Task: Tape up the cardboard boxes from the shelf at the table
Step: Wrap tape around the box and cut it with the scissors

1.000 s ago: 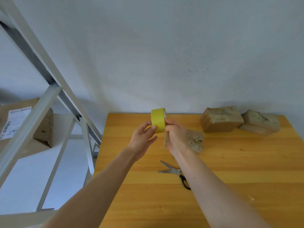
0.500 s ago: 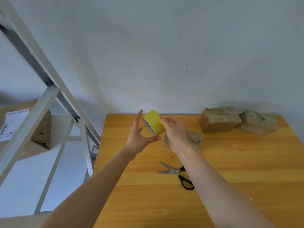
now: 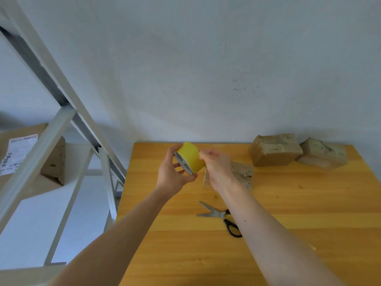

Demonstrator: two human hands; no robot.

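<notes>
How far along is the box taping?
The big box and the corner box already look taped. The left hand holds the roll while the right hand picks at its end. The small box behind that hand and the shelf box seem left.

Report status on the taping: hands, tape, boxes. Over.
Left hand grips yellow tape roll, right hand pinches its edge. Flat cardboard box lies on table, partly behind right hand. Scissors beside right forearm, nothing blocking.
</notes>
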